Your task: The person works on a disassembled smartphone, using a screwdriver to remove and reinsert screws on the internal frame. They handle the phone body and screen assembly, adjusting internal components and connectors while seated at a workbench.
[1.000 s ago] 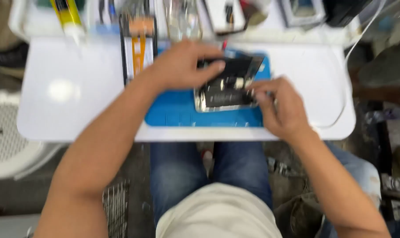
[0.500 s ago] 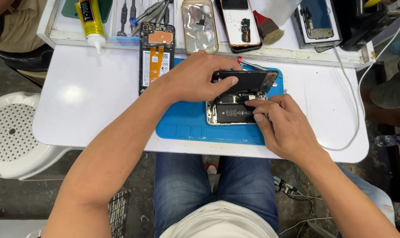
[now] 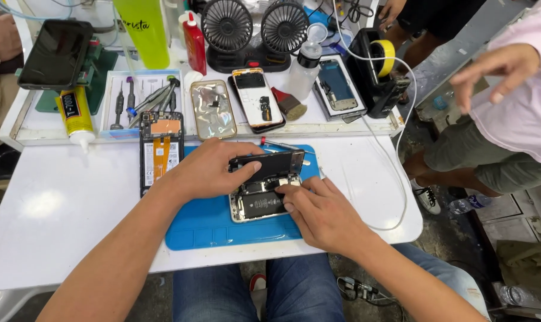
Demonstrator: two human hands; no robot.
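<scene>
L hand [image 3: 213, 170] pinches the lifted black screen [image 3: 269, 165] & R hand [image 3: 321, 211] fingers press together inside the open phone [image 3: 261, 201] on the blue mat [image 3: 207, 223].

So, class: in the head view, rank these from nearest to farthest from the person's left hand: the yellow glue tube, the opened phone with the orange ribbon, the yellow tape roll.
1. Opened phone with the orange ribbon, just left of the left hand.
2. Yellow glue tube, farther left.
3. Yellow tape roll, far right, at the back.

Both forearms are bare — no sleeves, watch or rings on the left hand [image 3: 207, 173] or right hand [image 3: 321, 211]. Blue denim jeans [image 3: 294, 292] cover the lap — plain, slightly faded.
</scene>
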